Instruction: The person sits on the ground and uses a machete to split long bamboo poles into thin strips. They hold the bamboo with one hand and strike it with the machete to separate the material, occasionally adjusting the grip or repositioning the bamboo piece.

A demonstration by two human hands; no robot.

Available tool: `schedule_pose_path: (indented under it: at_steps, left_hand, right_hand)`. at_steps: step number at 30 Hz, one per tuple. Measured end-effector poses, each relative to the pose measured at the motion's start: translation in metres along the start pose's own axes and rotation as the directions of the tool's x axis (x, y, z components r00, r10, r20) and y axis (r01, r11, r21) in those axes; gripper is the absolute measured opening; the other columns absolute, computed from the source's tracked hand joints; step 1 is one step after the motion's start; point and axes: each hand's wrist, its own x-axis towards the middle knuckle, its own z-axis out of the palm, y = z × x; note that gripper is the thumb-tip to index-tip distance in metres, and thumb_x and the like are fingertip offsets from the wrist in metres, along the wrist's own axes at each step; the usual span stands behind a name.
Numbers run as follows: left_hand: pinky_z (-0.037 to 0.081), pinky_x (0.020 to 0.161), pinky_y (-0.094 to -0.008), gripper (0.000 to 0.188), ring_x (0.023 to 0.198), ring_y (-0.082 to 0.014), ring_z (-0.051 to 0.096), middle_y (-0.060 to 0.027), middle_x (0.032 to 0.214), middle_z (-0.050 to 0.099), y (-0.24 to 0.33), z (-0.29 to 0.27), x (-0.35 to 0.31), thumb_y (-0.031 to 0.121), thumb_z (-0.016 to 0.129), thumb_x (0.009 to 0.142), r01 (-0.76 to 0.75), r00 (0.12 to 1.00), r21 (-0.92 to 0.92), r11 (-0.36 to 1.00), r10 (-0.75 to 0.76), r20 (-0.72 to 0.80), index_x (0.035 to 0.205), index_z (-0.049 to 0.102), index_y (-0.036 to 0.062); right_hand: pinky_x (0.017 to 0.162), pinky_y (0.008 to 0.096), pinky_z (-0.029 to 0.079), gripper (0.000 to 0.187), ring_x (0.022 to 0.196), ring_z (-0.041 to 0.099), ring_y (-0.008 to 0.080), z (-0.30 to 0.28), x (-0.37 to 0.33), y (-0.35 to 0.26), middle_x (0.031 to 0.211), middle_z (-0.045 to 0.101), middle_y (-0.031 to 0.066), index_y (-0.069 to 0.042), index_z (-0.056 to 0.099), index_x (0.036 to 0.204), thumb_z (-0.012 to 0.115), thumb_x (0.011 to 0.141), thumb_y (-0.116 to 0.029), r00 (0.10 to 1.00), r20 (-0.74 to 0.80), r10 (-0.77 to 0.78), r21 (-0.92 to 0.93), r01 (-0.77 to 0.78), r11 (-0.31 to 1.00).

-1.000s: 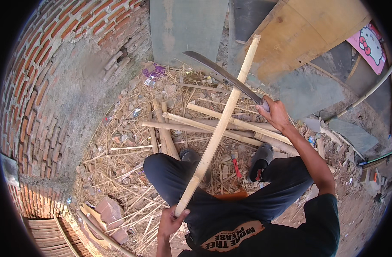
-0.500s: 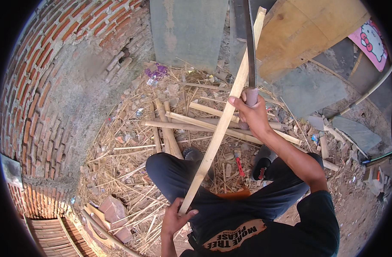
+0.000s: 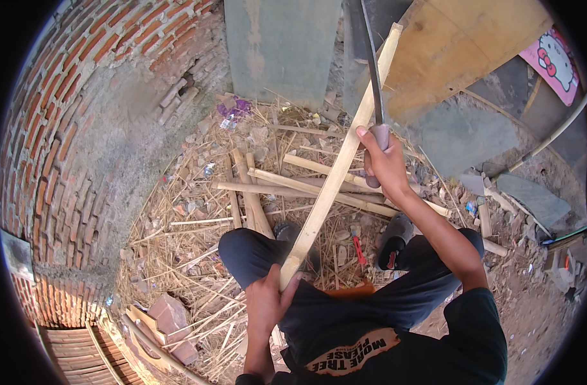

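A long pale split-bamboo strip slants across the middle, from above my left thigh up to the far right. My left hand is closed round its near end. In my right hand is the grey handle of a machete, held with the thumb pressed against the strip's side. The machete's long dark blade points away from me and crosses beside the strip's far part. Beneath, several split bamboo pieces lie crossed on the ground between and beyond my feet.
Straw-like shavings and rubble cover the ground. A red-handled tool lies between my shoes. The brick wall rises at left; grey boards and a brown plywood sheet lean at the back. A reddish block sits at lower left.
My left hand has moved up and away from me, with its wrist turned over the strip's near end. The machete blade has tilted left, and my right hand has shifted slightly right.
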Motion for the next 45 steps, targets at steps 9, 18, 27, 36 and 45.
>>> schedule_pose_path:
  at_steps: [9,18,27,36,45]
  left_hand:
    - [0.049,0.056,-0.0427,0.026,0.061,-0.0401,0.066,-0.021,0.069,0.066,0.016,0.005,0.016,0.024,0.069,0.098,0.055,0.998,-0.44,0.896,-0.035,0.052,0.099,0.064,-0.0018]
    - [0.051,0.057,-0.0414,0.028,0.066,-0.0364,0.071,-0.0198,0.072,0.069,0.03,0.019,0.027,0.024,0.067,0.1,0.092,0.995,-0.452,0.887,-0.104,-0.001,0.092,0.061,-0.0029]
    - [0.052,0.059,-0.0399,0.028,0.067,-0.0349,0.072,-0.0185,0.07,0.069,0.03,0.02,0.02,0.024,0.066,0.1,0.163,0.987,-0.441,0.883,-0.147,0.071,0.096,0.062,-0.0028]
    - [0.054,0.061,-0.0403,0.027,0.07,-0.035,0.074,-0.0187,0.074,0.072,0.026,0.022,0.029,0.023,0.066,0.1,0.122,0.991,-0.42,0.899,-0.135,-0.001,0.094,0.062,-0.0034]
    - [0.049,0.057,-0.042,0.028,0.065,-0.0423,0.067,-0.0241,0.07,0.065,0.018,0.03,0.0,0.022,0.068,0.098,0.142,0.989,-0.382,0.913,-0.145,0.019,0.092,0.061,-0.0036]
  right_hand:
    - [0.059,0.0418,0.05,0.04,0.06,0.065,0.0344,-0.058,-0.045,0.047,0.068,0.065,0.0138,-0.006,0.061,0.102,0.081,0.079,-0.031,0.776,0.518,-0.36,-0.687,0.628,0.364]
    - [0.063,0.0461,0.055,0.049,0.068,0.07,0.0359,-0.037,-0.055,0.067,0.073,0.069,0.0154,-0.01,0.063,0.113,0.081,0.07,-0.025,0.774,0.602,-0.193,-0.734,0.633,0.247]
    - [0.063,0.0461,0.057,0.053,0.072,0.071,0.035,-0.03,-0.036,0.064,0.076,0.071,0.0138,-0.01,0.065,0.116,0.077,0.065,-0.016,0.768,0.62,-0.158,-0.756,0.639,0.14]
    - [0.066,0.0477,0.056,0.056,0.07,0.07,0.036,-0.012,-0.058,0.072,0.074,0.07,0.0162,-0.011,0.066,0.119,0.076,0.064,-0.014,0.812,0.567,-0.137,-0.787,0.583,0.203]
    - [0.069,0.0488,0.058,0.038,0.075,0.072,0.0383,-0.053,0.029,0.058,0.08,0.072,0.0191,-0.011,0.071,0.111,0.07,0.073,-0.013,0.901,0.325,-0.287,-0.886,0.396,0.24]
